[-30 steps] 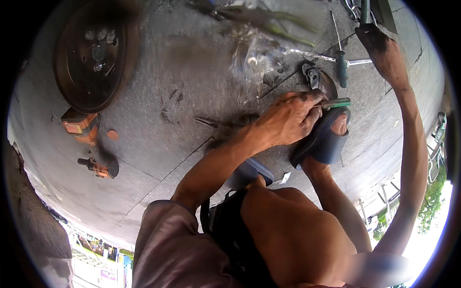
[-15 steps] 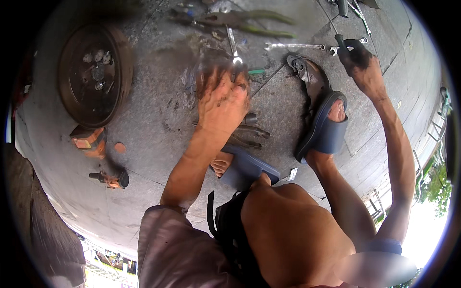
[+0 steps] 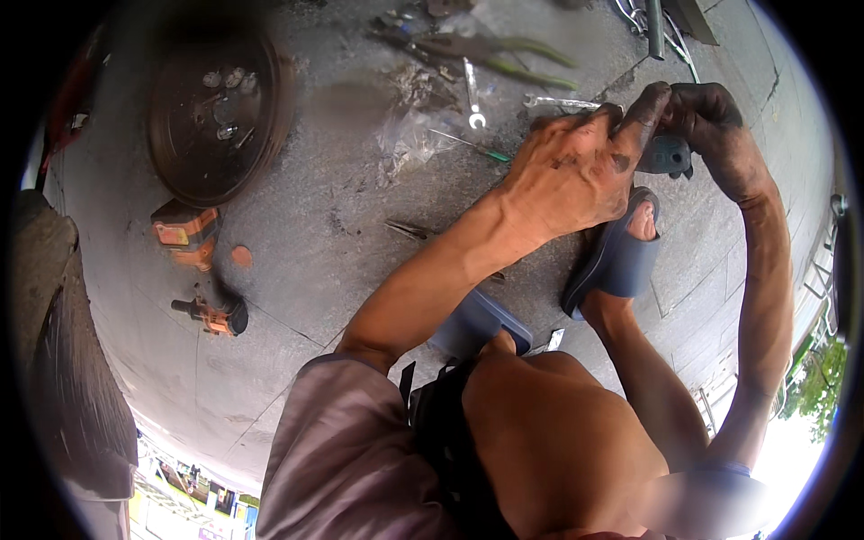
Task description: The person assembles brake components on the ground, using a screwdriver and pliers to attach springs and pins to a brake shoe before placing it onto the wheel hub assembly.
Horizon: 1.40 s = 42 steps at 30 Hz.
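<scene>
My left hand (image 3: 585,157) reaches across to the right, its fingers curled and back turned up. Its fingertips meet my right hand (image 3: 720,135), whose blackened fingers are bent into a pinch. Between and just below the two hands shows a dark grey metal part (image 3: 666,157) with small tabs; both hands seem to grip it, though most of it is hidden by fingers. Close behind my left hand, an open-end wrench (image 3: 553,102) lies on the ground. A thin screwdriver with a green handle (image 3: 495,155) lies left of my left hand.
Pliers with green handles (image 3: 531,63) and another wrench (image 3: 473,94) lie ahead, by crumpled clear plastic (image 3: 405,144). A round brown pan (image 3: 166,171) with small metal parts sits left, near an orange cordless power tool (image 3: 216,315). A sandalled foot (image 3: 630,261) stands below my hands.
My left hand has moved right, from the plastic to my right hand. The dark metal part is off the ground and between the hands. The screwdriver by my right hand no longer shows.
</scene>
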{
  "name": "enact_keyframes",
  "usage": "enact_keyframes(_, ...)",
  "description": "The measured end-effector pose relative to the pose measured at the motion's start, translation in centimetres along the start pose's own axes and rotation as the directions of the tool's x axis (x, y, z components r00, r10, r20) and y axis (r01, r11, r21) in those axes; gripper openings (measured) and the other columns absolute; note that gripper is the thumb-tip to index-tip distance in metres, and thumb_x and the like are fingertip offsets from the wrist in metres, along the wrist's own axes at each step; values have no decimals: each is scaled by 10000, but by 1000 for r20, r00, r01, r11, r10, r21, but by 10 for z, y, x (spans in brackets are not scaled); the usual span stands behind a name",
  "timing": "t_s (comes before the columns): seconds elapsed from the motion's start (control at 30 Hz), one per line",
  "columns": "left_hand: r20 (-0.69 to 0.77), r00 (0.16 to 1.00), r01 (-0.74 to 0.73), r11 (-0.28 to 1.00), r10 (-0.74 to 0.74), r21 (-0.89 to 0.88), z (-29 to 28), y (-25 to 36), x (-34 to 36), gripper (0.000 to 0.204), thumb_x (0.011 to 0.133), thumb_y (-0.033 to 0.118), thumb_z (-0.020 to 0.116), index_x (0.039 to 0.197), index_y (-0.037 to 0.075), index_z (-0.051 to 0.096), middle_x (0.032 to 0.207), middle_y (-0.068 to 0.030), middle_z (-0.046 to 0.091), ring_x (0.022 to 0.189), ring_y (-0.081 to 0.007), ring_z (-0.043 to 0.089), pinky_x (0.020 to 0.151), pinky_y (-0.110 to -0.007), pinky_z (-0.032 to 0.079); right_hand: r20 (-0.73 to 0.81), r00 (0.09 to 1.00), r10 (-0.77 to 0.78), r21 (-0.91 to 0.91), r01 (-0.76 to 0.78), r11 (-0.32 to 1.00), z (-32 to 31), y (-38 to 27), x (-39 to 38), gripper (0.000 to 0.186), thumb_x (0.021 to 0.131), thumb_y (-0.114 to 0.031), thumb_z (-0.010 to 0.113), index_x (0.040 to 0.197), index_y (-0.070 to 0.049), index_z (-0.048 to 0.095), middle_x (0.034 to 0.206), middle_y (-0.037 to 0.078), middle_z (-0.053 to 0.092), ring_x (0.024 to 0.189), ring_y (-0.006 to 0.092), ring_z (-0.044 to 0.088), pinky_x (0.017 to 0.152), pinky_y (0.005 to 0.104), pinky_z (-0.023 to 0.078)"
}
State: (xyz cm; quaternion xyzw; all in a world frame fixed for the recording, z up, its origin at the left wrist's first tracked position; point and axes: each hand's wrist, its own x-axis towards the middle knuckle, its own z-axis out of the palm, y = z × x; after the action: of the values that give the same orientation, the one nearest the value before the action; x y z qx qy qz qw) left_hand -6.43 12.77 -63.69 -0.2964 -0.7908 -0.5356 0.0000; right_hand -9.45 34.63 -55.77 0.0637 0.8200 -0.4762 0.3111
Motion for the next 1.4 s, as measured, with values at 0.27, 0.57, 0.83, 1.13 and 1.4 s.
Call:
enact_keyframes(0.27,244,959,125,989,-141,80,-25,-9,-44,439,700,183,783,1107,89,646,977,-112,710,851,-309,716,759,-414,591,-92,782,-617,-767,339,544,63,6,100,579,904,-256,714,1436,-125,527,1343,167,606,1198,306,622,1052,436,488)
enact_keyframes(0.57,390,921,16,998,6,-54,-17,12,-47,507,711,300,807,1146,92,650,912,-114,686,782,-301,706,715,-422,592,131,909,-397,-841,313,441,101,23,136,537,722,-194,680,1229,-36,602,975,246,641,885,440,657,782,517,532)
enact_keyframes(0.83,486,804,-279,939,343,-201,33,9,-28,373,676,237,808,946,45,635,811,-137,681,710,-323,715,656,-433,595,-192,970,-153,-453,51,890,34,-16,57,525,732,-185,638,1223,-2,620,906,202,664,814,331,635,738,442,517)
enact_keyframes(1.13,285,866,-303,885,410,-353,81,33,12,111,722,190,653,707,92,606,637,-131,680,610,-315,715,594,-428,585,-617,782,-83,-308,-144,940,16,7,-147,468,921,-131,556,1327,90,483,1464,239,481,1207,273,611,863,290,540)
enact_keyframes(1.4,373,743,-413,819,556,-398,107,12,26,217,647,218,751,755,90,614,663,-84,683,596,-291,710,576,-426,592,-615,763,-199,-775,-538,332,60,-6,-156,132,911,-96,628,1018,-31,671,1224,117,703,926,199,690,724,301,545)
